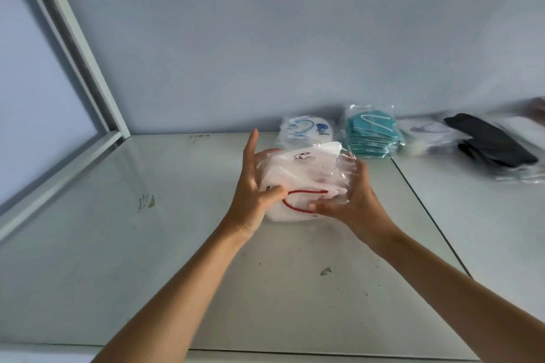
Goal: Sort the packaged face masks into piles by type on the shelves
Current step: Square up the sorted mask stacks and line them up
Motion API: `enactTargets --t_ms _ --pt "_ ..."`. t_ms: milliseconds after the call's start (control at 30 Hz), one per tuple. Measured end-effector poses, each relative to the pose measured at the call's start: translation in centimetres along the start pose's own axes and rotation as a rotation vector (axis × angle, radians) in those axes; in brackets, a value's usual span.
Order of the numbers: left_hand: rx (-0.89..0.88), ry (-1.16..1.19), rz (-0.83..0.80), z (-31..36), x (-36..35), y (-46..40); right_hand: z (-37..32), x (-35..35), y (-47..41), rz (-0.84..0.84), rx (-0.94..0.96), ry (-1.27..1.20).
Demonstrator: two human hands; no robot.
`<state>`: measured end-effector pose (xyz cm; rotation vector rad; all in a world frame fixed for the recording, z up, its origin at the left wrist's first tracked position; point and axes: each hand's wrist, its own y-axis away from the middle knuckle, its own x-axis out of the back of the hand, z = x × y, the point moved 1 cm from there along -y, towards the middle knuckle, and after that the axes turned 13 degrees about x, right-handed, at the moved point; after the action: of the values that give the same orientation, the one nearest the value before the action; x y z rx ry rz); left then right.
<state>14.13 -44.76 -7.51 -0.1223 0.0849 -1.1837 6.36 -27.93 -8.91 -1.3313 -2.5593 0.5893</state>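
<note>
Between the two hands, just above the pale shelf surface [124, 215], a clear bag of white masks with a red ear loop [303, 183] is being held. The person's left hand [255, 188] is clasping the bag's left side, thumb pressing on the front near the red loop and fingers spread upward along its far edge; the right hand [351, 200] is cupping the right side, fingertips pinching at the lower edge where the loop curves round. Both hands are closing on the one bag, and whether its bottom corner is touching the shelf I cannot tell. Its long axis is running roughly left to right across the person's body. Beyond it, against the back wall, the sorted piles are sitting in a row: a white printed pile with blue loops [306, 130] directly behind the held bag and close to it, then a teal pile [371, 135] to the right, a white pile with purple loops [424, 132] further along, and a black pile [489, 141] well off to the right, somewhat blurred. No matching red-looped pile is showing, so the open shelf to the left of the blue-looped pile looks to me like the likely spot. That lies forward and slightly left, nearer the left hand.
</note>
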Motion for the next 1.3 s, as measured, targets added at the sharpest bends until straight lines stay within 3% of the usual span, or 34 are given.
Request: enactTargets --t_ms 167,267,433,533,700,933,1067,1200,1300 --pt "0.059 0.0 -0.008 -0.6 0.6 0.2 0.5 -0.3 -0.1 0.076 0.039 0.083" --pt "0.055 0.021 0.011 -0.4 0.2 -0.1 0.3 -0.7 -0.3 0.087 0.009 0.298" --pt "0.036 0.052 0.111 0.2 0.4 -0.8 0.0 -0.3 -1.7 -0.074 -0.106 0.669" --pt "0.043 0.07 0.11 -0.1 0.7 -0.7 0.0 0.2 -1.4 -0.129 -0.144 0.574" --pt "0.045 0.055 0.085 -0.5 0.4 -0.8 0.6 -0.2 -1.7 -0.223 -0.151 0.111" --pt "-0.048 0.045 0.032 0.2 0.1 -1.6 0.9 -1.2 -2.5 -0.056 -0.032 0.336" --pt "0.014 -0.11 0.058 -1.0 0.8 -1.8 1.3 -1.5 -1.7 -0.127 -0.183 0.33" --pt "0.029 -0.1 0.216 -1.0 2.2 -3.7 1.0 -2.2 -3.7 -0.009 -0.09 0.426" --pt "0.113 -0.106 0.398 -0.6 4.8 -7.1 1.6 -4.2 -7.1 0.093 -0.133 0.276"
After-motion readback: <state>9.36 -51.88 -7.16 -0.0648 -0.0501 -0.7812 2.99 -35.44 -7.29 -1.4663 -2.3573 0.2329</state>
